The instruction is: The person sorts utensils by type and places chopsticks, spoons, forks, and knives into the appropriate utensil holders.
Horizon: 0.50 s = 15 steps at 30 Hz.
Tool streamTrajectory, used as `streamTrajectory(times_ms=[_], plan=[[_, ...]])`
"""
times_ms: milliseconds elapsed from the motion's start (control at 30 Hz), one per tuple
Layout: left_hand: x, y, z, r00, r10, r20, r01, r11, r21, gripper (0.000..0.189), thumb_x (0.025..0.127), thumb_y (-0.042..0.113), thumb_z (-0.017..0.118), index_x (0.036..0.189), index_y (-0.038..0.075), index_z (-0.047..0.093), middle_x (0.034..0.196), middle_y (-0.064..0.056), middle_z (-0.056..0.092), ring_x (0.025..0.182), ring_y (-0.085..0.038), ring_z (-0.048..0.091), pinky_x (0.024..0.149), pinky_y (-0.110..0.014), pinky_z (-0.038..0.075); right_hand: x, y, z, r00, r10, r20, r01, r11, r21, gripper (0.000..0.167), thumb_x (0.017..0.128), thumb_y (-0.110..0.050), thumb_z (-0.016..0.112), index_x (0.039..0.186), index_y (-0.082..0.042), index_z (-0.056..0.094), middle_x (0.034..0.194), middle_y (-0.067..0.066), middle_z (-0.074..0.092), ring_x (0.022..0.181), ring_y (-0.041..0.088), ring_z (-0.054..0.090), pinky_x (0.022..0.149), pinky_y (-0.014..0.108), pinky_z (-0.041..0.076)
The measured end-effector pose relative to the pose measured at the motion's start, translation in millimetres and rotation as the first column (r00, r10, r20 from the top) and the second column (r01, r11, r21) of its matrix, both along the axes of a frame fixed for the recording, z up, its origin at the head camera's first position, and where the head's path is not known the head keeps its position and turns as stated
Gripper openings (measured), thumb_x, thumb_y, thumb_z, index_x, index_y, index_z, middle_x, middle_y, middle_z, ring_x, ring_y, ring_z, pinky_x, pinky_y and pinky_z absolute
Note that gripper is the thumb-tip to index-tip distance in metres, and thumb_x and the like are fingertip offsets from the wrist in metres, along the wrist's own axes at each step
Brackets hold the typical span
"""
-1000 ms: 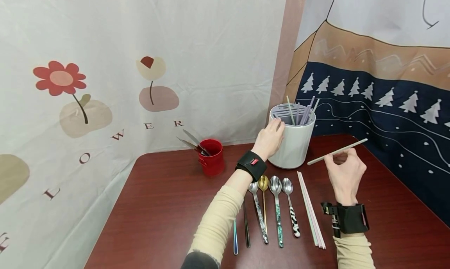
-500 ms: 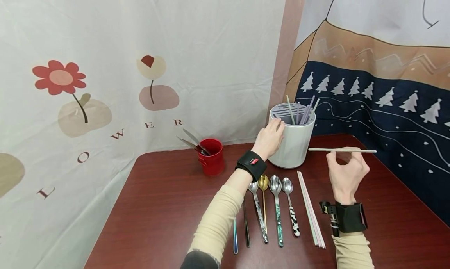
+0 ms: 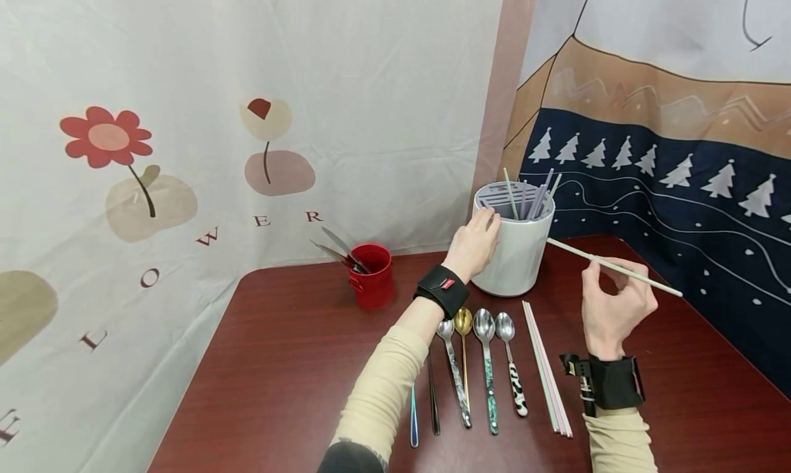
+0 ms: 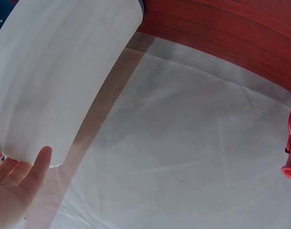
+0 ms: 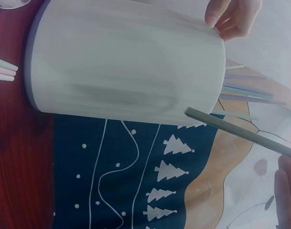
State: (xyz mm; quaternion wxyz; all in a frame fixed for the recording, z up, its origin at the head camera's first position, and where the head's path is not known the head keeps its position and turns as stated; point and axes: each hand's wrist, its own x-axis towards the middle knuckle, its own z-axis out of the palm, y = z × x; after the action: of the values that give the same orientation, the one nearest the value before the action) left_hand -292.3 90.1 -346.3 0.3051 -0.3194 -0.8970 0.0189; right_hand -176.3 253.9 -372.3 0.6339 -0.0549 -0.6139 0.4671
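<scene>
A white cylindrical utensil holder (image 3: 513, 261) stands at the back of the table, with several pale green and purple chopsticks (image 3: 536, 204) upright inside. My left hand (image 3: 472, 245) grips its near-left rim; in the left wrist view, fingers (image 4: 39, 169) lie at that rim. To the right, above the table, my right hand (image 3: 618, 315) pinches one pale green chopstick (image 3: 602, 260) between thumb and fingers. That stick slants, its left end higher and close to the holder's right side. In the right wrist view, the stick's blunt end (image 5: 195, 113) overlaps the holder's wall.
Several spoons (image 3: 485, 329) lie in a row before the holder, some partly hidden by my left arm. Beside them rest several pale chopsticks (image 3: 546, 370). A red bucket (image 3: 375, 287) with knives (image 3: 336, 245) stands left. Printed cloths (image 3: 402, 116) hang behind the table.
In my right hand the chopstick has turned from right end up, through level, to left end up. The right hand has shifted slightly rightward. My left hand stays at the rim.
</scene>
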Motion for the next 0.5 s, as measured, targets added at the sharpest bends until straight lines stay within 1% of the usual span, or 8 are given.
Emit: streamTrajectory(times_ms=[100, 200, 267, 400, 500], plan=[[0.1, 0.3, 0.3, 1.0, -0.002, -0.005, 0.002, 1.0, 0.001, 0.043, 0.096, 0.034, 0.053, 0.134, 0.013, 0.051, 0.138, -0.003, 0.052, 0.132, -0.015, 0.046, 0.081, -0.025, 0.055, 1.2, -3.5, 4.8, 0.997, 0.007, -0.077, -0.01, 0.999, -0.041, 0.02, 0.079, 0.001, 0.067, 0.087, 0.018, 0.061, 0.081, -0.02, 0.063, 0.075, -0.007, 0.065, 0.079, 0.015, 0.051], [0.0, 0.8, 0.8, 1.0, 0.0, -0.001, 0.0, 1.0, -0.004, 0.043, 0.096, 0.034, 0.052, 0.134, 0.013, 0.051, 0.138, -0.003, 0.052, 0.132, -0.015, 0.046, 0.082, -0.026, 0.055, 3.1, -8.8, 14.1, 0.988, 0.015, -0.154, -0.027, 0.997, -0.076, 0.018, 0.078, 0.004, 0.066, 0.085, 0.019, 0.06, 0.08, -0.015, 0.063, 0.074, -0.003, 0.066, 0.08, 0.017, 0.053], [0.3, 0.9, 1.3, 1.0, 0.003, 0.003, -0.003, 1.0, -0.008, 0.043, 0.097, 0.034, 0.052, 0.135, 0.013, 0.05, 0.139, -0.003, 0.051, 0.133, -0.015, 0.046, 0.082, -0.026, 0.055, 3.1, -12.2, 21.6, 0.983, 0.021, -0.185, -0.037, 0.996, -0.087, 0.017, 0.078, 0.004, 0.066, 0.085, 0.019, 0.061, 0.08, -0.014, 0.063, 0.074, 0.0, 0.067, 0.081, 0.018, 0.053], [1.1, 0.7, 1.7, 1.0, 0.006, 0.005, -0.006, 1.0, -0.008, 0.043, 0.097, 0.034, 0.052, 0.135, 0.014, 0.05, 0.138, -0.002, 0.052, 0.132, -0.014, 0.046, 0.082, -0.026, 0.055, -2.0, -16.1, 35.2, 0.98, 0.036, -0.198, -0.052, 0.996, -0.077, 0.017, 0.078, 0.003, 0.066, 0.084, 0.018, 0.061, 0.08, -0.012, 0.063, 0.074, 0.002, 0.067, 0.08, 0.019, 0.054], [1.4, 0.8, 1.1, 1.0, 0.007, 0.003, -0.007, 1.0, -0.008, 0.043, 0.096, 0.034, 0.052, 0.134, 0.014, 0.051, 0.138, -0.002, 0.052, 0.132, -0.014, 0.046, 0.081, -0.025, 0.055, -10.0, -15.3, 40.8, 0.985, 0.044, -0.165, -0.053, 0.997, -0.051, 0.015, 0.079, 0.0, 0.067, 0.084, 0.014, 0.065, 0.08, -0.009, 0.064, 0.074, 0.0, 0.067, 0.079, 0.018, 0.053]])
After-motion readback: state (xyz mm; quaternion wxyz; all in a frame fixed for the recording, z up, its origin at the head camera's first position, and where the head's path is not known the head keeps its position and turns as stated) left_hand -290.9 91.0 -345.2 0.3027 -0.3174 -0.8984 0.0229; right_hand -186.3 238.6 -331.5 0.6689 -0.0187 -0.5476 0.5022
